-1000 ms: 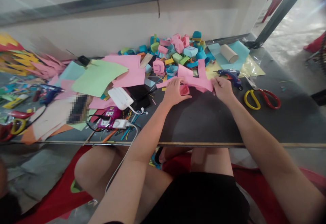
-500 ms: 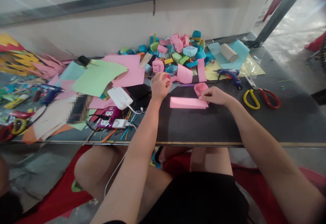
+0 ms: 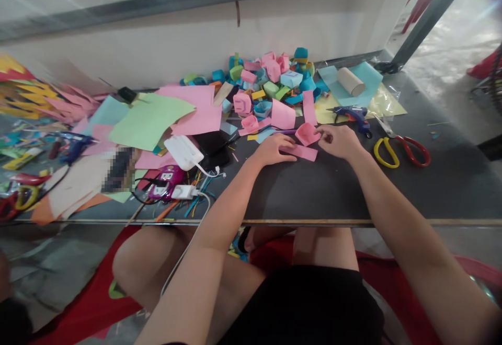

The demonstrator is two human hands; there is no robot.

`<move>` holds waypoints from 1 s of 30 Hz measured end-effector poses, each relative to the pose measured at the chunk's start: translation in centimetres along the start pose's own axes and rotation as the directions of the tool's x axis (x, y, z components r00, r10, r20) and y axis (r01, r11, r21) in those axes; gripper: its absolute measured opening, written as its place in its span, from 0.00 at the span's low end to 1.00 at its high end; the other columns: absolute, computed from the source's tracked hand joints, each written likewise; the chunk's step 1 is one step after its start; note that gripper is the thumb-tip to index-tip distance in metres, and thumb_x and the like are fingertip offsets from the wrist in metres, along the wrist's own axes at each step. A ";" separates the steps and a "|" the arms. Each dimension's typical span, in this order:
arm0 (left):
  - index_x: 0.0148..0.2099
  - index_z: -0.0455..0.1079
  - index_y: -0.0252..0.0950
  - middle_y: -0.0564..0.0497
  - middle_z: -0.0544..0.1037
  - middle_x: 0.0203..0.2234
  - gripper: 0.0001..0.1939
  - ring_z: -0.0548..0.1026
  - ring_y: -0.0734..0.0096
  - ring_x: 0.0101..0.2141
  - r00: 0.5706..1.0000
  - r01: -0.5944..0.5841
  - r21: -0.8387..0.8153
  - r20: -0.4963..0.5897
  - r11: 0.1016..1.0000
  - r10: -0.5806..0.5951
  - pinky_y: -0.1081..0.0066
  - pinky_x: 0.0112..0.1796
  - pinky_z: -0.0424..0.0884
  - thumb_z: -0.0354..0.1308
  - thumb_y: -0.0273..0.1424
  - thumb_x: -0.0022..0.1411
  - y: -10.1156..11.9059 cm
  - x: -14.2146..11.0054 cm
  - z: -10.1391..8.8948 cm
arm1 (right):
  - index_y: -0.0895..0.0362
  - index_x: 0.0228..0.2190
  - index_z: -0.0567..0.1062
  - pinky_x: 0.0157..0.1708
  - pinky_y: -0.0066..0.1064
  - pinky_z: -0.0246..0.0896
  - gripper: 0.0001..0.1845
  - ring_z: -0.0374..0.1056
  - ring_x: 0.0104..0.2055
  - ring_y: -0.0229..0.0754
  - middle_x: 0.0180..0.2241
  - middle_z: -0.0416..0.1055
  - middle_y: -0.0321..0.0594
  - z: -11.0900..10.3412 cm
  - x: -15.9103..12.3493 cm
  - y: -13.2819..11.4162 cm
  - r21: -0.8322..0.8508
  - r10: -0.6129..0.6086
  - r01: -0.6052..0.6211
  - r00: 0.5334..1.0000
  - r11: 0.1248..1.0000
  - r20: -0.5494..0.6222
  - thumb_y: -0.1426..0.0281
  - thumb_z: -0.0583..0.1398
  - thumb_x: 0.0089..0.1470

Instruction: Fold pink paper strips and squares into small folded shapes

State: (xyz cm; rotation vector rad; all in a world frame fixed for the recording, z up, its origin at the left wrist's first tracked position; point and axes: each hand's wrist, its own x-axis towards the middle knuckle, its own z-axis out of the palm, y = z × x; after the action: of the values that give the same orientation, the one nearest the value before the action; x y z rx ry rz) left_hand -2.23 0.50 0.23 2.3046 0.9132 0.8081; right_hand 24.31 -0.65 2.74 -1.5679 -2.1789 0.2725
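My left hand [image 3: 276,149] lies with fingers apart over the left end of a flat pink paper strip [image 3: 306,152], which it partly covers. Just behind the strip sits a small open pink paper box [image 3: 306,133]. At the right edge of this box is my right hand [image 3: 340,141], its fingers curled in and the tips pinching the paper edge. Farther left, a smaller pink paper box with a strip [image 3: 250,123] rests on the table, apart from both hands. A curved pink paper piece [image 3: 283,114] stands behind my left hand.
Many folded paper pieces [image 3: 270,76] are heaped against the wall. To the right lie scissors [image 3: 403,146], a blue glue gun [image 3: 353,116] and a cardboard tube [image 3: 351,81]. Paper sheets [image 3: 152,117], a white adapter [image 3: 183,151] and a purple power strip [image 3: 168,183] lie left.
My left hand has let go of the smaller pink box at the back and come right and nearer, onto the strip. My right hand and its pink box have shifted slightly away from me.
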 end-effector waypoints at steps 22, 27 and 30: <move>0.55 0.78 0.39 0.42 0.84 0.45 0.18 0.80 0.52 0.47 0.983 0.155 0.309 -0.140 0.938 -0.116 0.56 0.52 0.71 0.67 0.29 0.62 -1.0 0.0 0.9 | 0.52 0.45 0.82 0.56 0.45 0.67 0.17 0.75 0.47 0.51 0.40 0.82 0.45 1.5 -0.7 -2.3 -0.004 -0.349 0.359 0.904 0.933 -0.246 0.59 0.56 0.65; 0.61 0.73 0.40 0.47 0.84 0.43 0.24 0.80 0.56 0.47 0.950 0.302 0.277 -0.163 0.912 -0.265 0.60 0.50 0.74 0.66 0.29 0.63 -0.1 -0.1 1.0 | 0.51 0.50 0.81 0.56 0.50 0.69 0.17 0.75 0.52 0.53 0.49 0.81 0.44 3.0 -0.8 -2.9 0.104 -0.563 0.561 0.826 0.821 -0.008 0.61 0.62 0.61; 0.62 0.70 0.39 0.47 0.84 0.46 0.27 0.80 0.58 0.49 0.943 0.307 0.207 -0.196 0.929 -0.268 0.60 0.53 0.74 0.68 0.30 0.61 -0.7 0.1 0.8 | 0.50 0.55 0.80 0.57 0.51 0.69 0.21 0.74 0.55 0.54 0.53 0.80 0.44 3.8 -0.2 -2.2 0.096 -0.505 0.501 0.862 0.860 0.034 0.68 0.62 0.61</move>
State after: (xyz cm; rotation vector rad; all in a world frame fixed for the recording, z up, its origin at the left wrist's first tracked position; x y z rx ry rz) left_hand -1.87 0.78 -0.73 2.2437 1.4545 0.8050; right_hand 20.75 -1.18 0.22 -0.9008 -2.4909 0.2379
